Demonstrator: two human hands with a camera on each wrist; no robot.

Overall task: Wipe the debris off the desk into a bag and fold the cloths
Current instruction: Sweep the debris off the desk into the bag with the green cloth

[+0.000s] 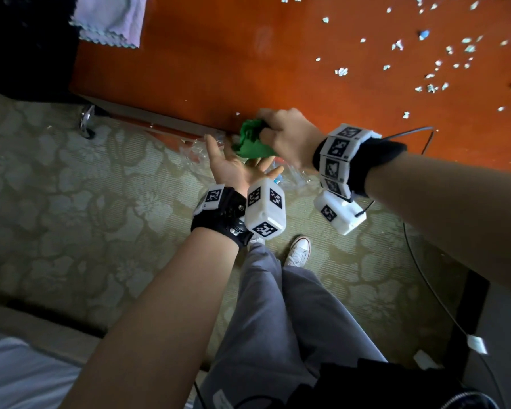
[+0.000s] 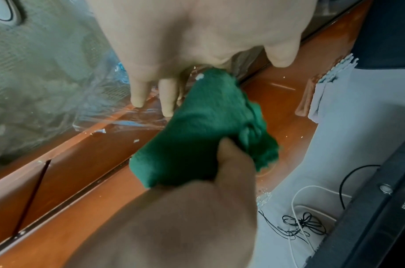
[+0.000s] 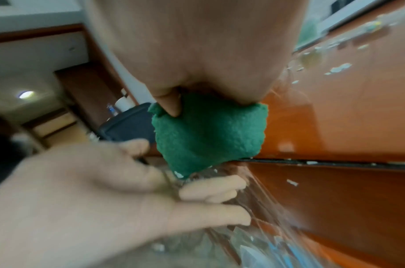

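At the desk's near edge, in the middle of the head view, a bunched green cloth (image 1: 250,140) is gripped by the right hand (image 1: 286,137), fingers and thumb curled round it, and is held right at the lip of the desk (image 1: 219,69). Just below it, the mouth of a clear plastic bag (image 2: 59,101) is held against the desk front by the left hand (image 1: 236,166), palm up with fingers pressed on the film; whether the film is pinched cannot be told. The sweep is best finished by the cloth being drawn fully past the edge, so that scraps are dropped inside the bag and not onto the carpet (image 1: 71,187). The bag's rim should be kept tight to the wood, since a gap would probably let pieces through. Much paper debris (image 1: 425,69) is scattered at the upper right of the head view, so further passes are judged necessary. A folded pale cloth (image 1: 109,19) is seen at the upper left.
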